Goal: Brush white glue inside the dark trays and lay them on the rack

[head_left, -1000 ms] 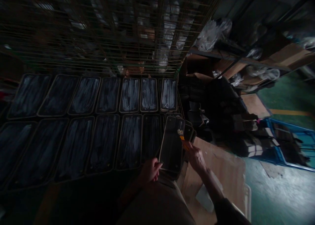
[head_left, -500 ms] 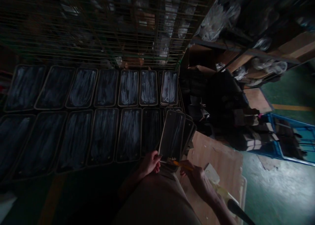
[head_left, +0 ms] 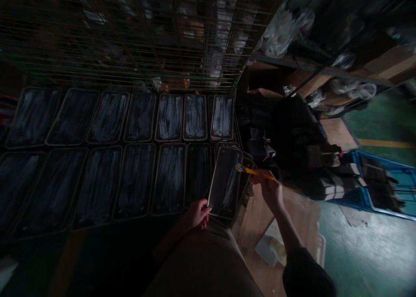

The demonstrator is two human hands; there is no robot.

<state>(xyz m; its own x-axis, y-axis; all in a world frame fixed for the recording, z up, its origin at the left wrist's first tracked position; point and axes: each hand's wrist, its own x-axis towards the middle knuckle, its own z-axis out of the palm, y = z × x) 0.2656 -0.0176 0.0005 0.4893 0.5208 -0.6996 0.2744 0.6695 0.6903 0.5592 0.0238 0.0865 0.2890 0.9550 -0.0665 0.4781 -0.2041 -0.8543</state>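
My left hand (head_left: 197, 214) pinches the lower left corner of a dark rectangular panel (head_left: 224, 182) with rounded corners and a pale rim. The panel lies slightly tilted on top of other panels at the right end of the near row. In my right hand (head_left: 268, 188) is a paintbrush (head_left: 256, 172) with a yellow-orange handle. Its bristles are at the panel's upper right part, on or just above the surface; I cannot tell which. Whitish streaks run lengthwise over the panel's right half.
Two rows of similar streaked panels (head_left: 170, 175) stretch to the left. Behind them rises a wire mesh cage (head_left: 146, 41). A wooden board (head_left: 292, 210) at right carries a white block-like piece (head_left: 268, 245). Farther right stand a blue crate (head_left: 364, 175) and a shelf with plastic bags (head_left: 279, 33).
My right hand has moved the brush up from the panel's bottom edge to its upper right side. My left hand stays at the lower left corner.
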